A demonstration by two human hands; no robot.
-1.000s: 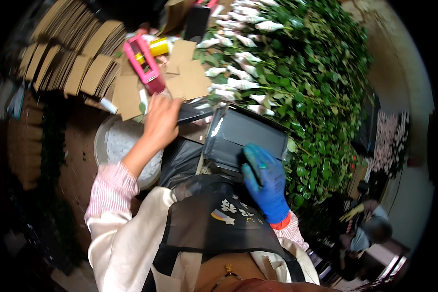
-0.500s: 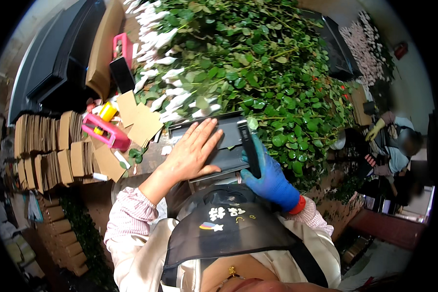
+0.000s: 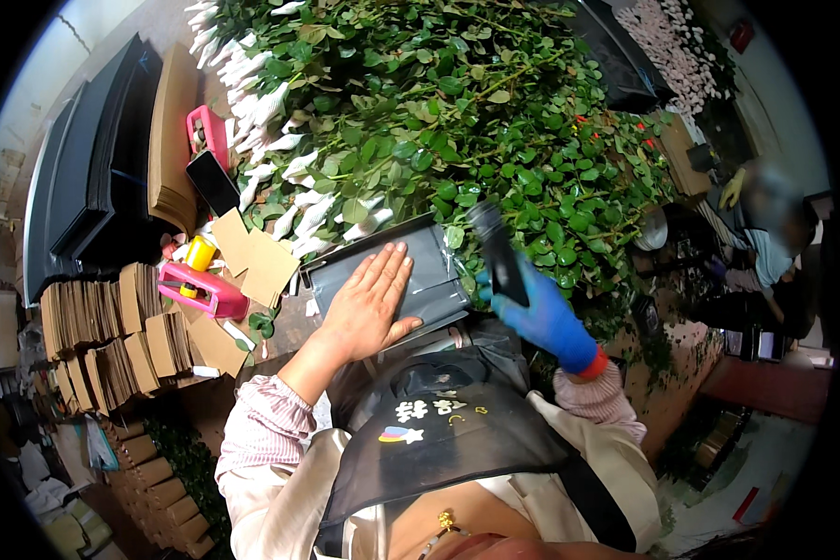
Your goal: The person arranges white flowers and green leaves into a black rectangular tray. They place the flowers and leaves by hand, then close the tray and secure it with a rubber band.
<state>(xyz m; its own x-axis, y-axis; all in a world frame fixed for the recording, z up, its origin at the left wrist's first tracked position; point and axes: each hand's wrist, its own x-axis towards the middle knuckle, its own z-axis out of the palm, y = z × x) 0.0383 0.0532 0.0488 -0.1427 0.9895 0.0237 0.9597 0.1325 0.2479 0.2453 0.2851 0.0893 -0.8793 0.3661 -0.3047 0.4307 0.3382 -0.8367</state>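
My bare left hand (image 3: 369, 306) lies flat, fingers stretched, on a dark grey sheet (image 3: 431, 280) in a shallow black frame (image 3: 369, 244) at the table's near edge. A clear film seems to cover the sheet's right side. In a blue glove with a red cuff, my right hand (image 3: 543, 315) grips a long black tool, apparently a stapler (image 3: 502, 254). It is raised just right of the frame, its far end smeared by motion. Beyond both hands spreads a heap of leafy rose stems (image 3: 457, 131), with white-sleeved buds (image 3: 369, 222) along its left side.
To the left lie a pink tape dispenser (image 3: 205, 289), a yellow roll (image 3: 200, 252), loose cardboard pieces (image 3: 269, 269) and a phone (image 3: 213, 182). Stacked cardboard (image 3: 82, 319) and black sheets (image 3: 98, 149) stand farther left. Another person (image 3: 765, 243) is at the right.
My right hand has moved slightly right with the stapler, off the frame's right edge, tilting it. My left hand stays flat on the sheet. The whole view has shifted a little.
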